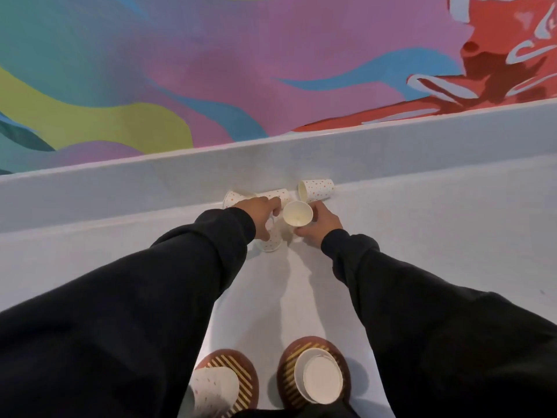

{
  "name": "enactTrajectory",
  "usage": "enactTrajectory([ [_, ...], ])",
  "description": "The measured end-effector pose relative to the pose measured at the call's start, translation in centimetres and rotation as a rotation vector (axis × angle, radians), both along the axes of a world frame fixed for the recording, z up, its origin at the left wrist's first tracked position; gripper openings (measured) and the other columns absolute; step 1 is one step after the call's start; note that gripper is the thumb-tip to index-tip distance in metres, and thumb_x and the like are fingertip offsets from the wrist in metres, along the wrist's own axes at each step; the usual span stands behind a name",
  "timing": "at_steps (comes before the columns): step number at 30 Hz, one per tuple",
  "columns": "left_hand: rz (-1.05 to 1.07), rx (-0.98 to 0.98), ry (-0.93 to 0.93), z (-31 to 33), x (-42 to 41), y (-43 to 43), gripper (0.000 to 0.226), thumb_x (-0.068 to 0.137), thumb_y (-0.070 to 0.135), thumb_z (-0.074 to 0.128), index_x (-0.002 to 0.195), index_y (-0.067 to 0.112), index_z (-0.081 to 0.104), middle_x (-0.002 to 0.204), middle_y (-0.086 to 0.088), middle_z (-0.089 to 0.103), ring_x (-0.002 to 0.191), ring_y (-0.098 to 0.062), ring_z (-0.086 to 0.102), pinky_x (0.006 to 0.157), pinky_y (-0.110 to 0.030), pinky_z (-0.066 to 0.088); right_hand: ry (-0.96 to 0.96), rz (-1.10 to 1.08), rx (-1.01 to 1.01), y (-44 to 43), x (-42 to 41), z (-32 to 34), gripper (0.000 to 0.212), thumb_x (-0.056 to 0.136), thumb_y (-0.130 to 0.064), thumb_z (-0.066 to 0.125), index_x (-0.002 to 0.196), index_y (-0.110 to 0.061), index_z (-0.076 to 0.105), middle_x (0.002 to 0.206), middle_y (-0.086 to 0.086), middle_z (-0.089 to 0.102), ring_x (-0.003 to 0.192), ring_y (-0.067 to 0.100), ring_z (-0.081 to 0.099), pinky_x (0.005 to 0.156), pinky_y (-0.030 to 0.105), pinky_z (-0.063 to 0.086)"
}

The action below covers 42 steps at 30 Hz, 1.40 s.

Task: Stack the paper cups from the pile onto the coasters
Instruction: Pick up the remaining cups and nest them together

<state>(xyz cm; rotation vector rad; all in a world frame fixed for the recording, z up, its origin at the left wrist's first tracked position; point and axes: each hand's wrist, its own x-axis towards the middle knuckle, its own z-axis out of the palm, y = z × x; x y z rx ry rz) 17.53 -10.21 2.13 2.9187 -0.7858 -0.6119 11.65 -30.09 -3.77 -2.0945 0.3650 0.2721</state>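
Pale grey surface (452, 251) runs back to a low raised ledge (120, 188), and behind that a mural (211, 70) swirls in pink, blue, green and red. Both arms, in black sleeves (135, 312), reach to the far side of the surface.

The right hand (321, 226) is curled round a white cup (297, 218), tipped so its open mouth faces the camera. Just beside it, the left hand (261, 214) bends its fingers down over a dotted cup (270, 242), gripping it. Part of that cup shows below the palm.

Right behind the hands lies the rest of the pile, three dotted cups on their sides against the foot of the ledge. A right cup (316, 190) lies apart from the other two. A middle cup (275, 195) and a left cup (232, 199) are partly hidden by the left hand.

Near the person sit two round striped brown coasters, side by side. The left coaster (241, 375) carries a dotted stack (214, 387), partly covered by the sleeve. The right coaster (286, 366) carries a white stack (321, 377), seen from above.
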Motion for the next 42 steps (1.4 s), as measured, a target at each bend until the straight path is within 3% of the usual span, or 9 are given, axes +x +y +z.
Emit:
enactTrajectory([
  [3, 0.083, -0.036, 0.036, 1.4, 0.7, 1.1, 0.075, 0.074, 0.029, 0.086, 0.138, 0.028, 0.046, 0.118, 0.001, 0.049, 0.104, -0.025, 0.056, 0.092, -0.039, 0.051, -0.031, -0.019, 0.054, -0.4, -0.5, -0.2, 0.06, 0.071, -0.029, 0.086, 0.12, -0.027, 0.051, 0.113, -0.005, 0.065, 0.104, 0.021, 0.064, 0.089, 0.036, 0.054],
  [7, 0.185, -0.125, 0.012, 4.5, 2.1, 3.0, 0.058, 0.079, 0.029, 0.082, 0.133, 0.02, 0.063, 0.117, -0.005, 0.05, 0.098, -0.027, 0.056, 0.089, -0.036, 0.049, -0.053, 0.007, 0.078, -1.0, -1.0, -0.1, 0.064, 0.073, -0.029, 0.088, 0.124, -0.024, 0.05, 0.117, -0.005, 0.063, 0.103, 0.021, 0.064, 0.084, 0.031, 0.054],
  [12, 0.429, -0.633, 0.121, 6.2, 2.1, 3.8, 0.059, 0.077, 0.018, 0.085, 0.13, 0.02, 0.057, 0.118, 0.0, 0.066, 0.101, -0.018, 0.063, 0.084, -0.032, 0.052, -0.078, 0.023, 0.127, -0.7, -1.4, 0.1, 0.063, 0.071, -0.028, 0.091, 0.118, -0.025, 0.049, 0.116, -0.004, 0.061, 0.107, 0.023, 0.065, 0.092, 0.042, 0.058],
  [17, 0.427, -0.831, 0.342, 4.3, 0.4, 2.1, 0.09, 0.068, 0.026, 0.095, 0.143, 0.021, 0.046, 0.135, 0.002, 0.065, 0.12, -0.018, 0.064, 0.1, -0.038, 0.053, -0.121, 0.028, 0.194, 0.6, -1.6, 1.2, 0.064, 0.073, -0.024, 0.091, 0.126, -0.022, 0.054, 0.118, -0.002, 0.063, 0.104, 0.023, 0.066, 0.084, 0.034, 0.058],
  [24, 0.383, -0.824, 0.397, 2.2, -1.2, 0.0, 0.063, 0.082, 0.027, 0.087, 0.134, 0.02, 0.051, 0.131, 0.005, 0.064, 0.118, -0.015, 0.063, 0.085, -0.024, 0.052, -0.15, 0.009, 0.183, 1.7, -2.2, 2.1, 0.064, 0.073, -0.029, 0.09, 0.126, -0.021, 0.055, 0.113, -0.005, 0.065, 0.096, 0.018, 0.067, 0.071, 0.024, 0.053],
  [29, 0.333, -0.821, 0.428, 1.8, -1.4, -0.1, 0.061, 0.086, 0.044, 0.08, 0.14, 0.031, 0.056, 0.134, 0.015, 0.065, 0.122, -0.014, 0.062, 0.106, -0.041, 0.052, -0.175, -0.043, 0.209, 1.7, -2.4, 2.6, 0.062, 0.074, -0.031, 0.088, 0.125, -0.023, 0.054, 0.112, -0.005, 0.064, 0.094, 0.014, 0.068, 0.068, 0.021, 0.051],
  [35, 0.35, -0.768, 0.347, 2.4, -1.1, 0.2, 0.108, 0.062, 0.058, 0.089, 0.153, 0.042, 0.034, 0.145, 0.003, 0.048, 0.125, -0.023, 0.056, 0.107, -0.044, 0.05, -0.195, -0.07, 0.216, 1.5, -2.6, 2.6, 0.057, 0.074, -0.03, 0.088, 0.12, -0.029, 0.053, 0.111, -0.008, 0.063, 0.095, 0.011, 0.065, 0.068, 0.018, 0.049],
  [38, 0.251, -0.765, 0.203, 3.4, -1.6, 0.1, 0.092, 0.077, 0.042, 0.09, 0.151, 0.047, 0.036, 0.144, 0.006, 0.047, 0.12, -0.017, 0.054, 0.099, -0.034, 0.049, -0.205, -0.073, 0.214, 1.6, -2.5, 2.6, 0.058, 0.074, -0.03, 0.088, 0.12, -0.03, 0.053, 0.112, -0.007, 0.063, 0.096, 0.011, 0.064, 0.069, 0.018, 0.049],
  [42, 0.075, -0.538, 0.172, 2.8, -2.2, -0.3, 0.075, 0.085, 0.05, 0.08, 0.151, 0.035, 0.047, 0.156, 0.005, 0.043, 0.137, -0.018, 0.046, 0.117, -0.039, 0.038, -0.223, -0.096, 0.239, 1.8, -2.3, 2.4, 0.058, 0.074, -0.025, 0.089, 0.121, -0.027, 0.055, 0.113, -0.005, 0.064, 0.098, 0.015, 0.065, 0.069, 0.019, 0.05],
])
